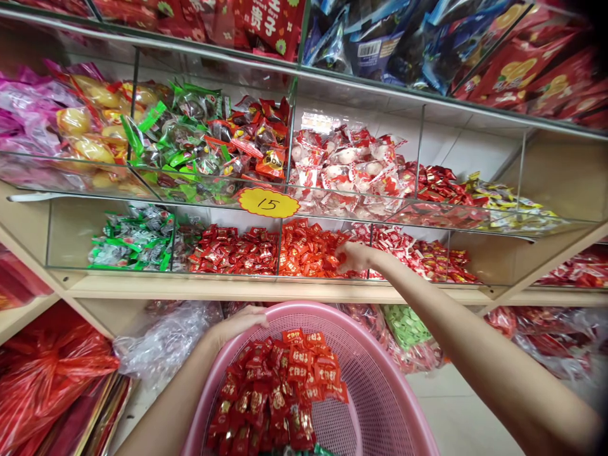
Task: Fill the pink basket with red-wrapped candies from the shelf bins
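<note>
**Two hands at the sweets: right hand (355,256) at the orange-red packets (304,250), left hand (242,324) on the pink basket (380,380)**

Bent, the right hand's fingers (342,254) point down and leftward at the right edge of the orange-red packets, which lie heaped in a clear-walled compartment of the lower shelf row. Whether they pinch a packet or only touch the heap, I cannot tell. The left hand's fingers (259,312) lie over the far rim of the pink basket, left of its middle, holding it.

Inside the basket, below both hands, more packets sit in a pile: bright orange-red ones (311,364) toward the far side, darker red ones (251,399) nearer and to the left. To the right of the pile the mesh shows bare.

Left of the reached-for heap are dark red packets (232,250), then green packets (135,237); right of it, beneath the forearm's side, red-and-white packets (392,240). A wooden ledge (228,288) runs along the front of this row.

Above hangs a yellow tag (269,202) marked 15, under compartments of bagged sweets (349,158). Low on the left stand clear plastic bags (168,335) and a red bag (52,367).
</note>
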`<move>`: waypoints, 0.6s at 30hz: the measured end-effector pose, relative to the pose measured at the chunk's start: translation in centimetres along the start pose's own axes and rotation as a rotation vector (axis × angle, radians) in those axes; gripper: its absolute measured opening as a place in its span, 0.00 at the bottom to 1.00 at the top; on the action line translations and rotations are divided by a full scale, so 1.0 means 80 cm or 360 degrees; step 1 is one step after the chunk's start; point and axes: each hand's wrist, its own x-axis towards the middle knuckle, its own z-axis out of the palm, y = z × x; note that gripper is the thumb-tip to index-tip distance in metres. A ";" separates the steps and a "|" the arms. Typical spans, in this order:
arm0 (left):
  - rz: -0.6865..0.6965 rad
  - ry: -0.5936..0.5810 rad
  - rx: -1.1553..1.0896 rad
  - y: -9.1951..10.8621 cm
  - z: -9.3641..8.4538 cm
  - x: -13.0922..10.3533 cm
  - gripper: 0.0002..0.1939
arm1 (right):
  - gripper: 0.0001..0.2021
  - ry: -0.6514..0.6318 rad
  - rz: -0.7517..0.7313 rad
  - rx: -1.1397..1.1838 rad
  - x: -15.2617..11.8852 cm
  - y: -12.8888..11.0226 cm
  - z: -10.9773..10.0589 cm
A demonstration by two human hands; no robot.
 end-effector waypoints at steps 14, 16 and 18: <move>0.0006 -0.0060 -0.0043 0.007 0.001 -0.003 0.19 | 0.25 -0.0202 -0.0014 -0.0341 -0.013 -0.013 0.003; 0.0006 -0.0060 -0.0026 0.011 0.001 -0.005 0.19 | 0.17 -0.0253 -0.0041 -0.0366 -0.009 -0.011 0.001; -0.0012 -0.0024 0.0004 0.013 0.000 -0.006 0.18 | 0.13 -0.0256 -0.0084 -0.0350 -0.004 -0.007 0.002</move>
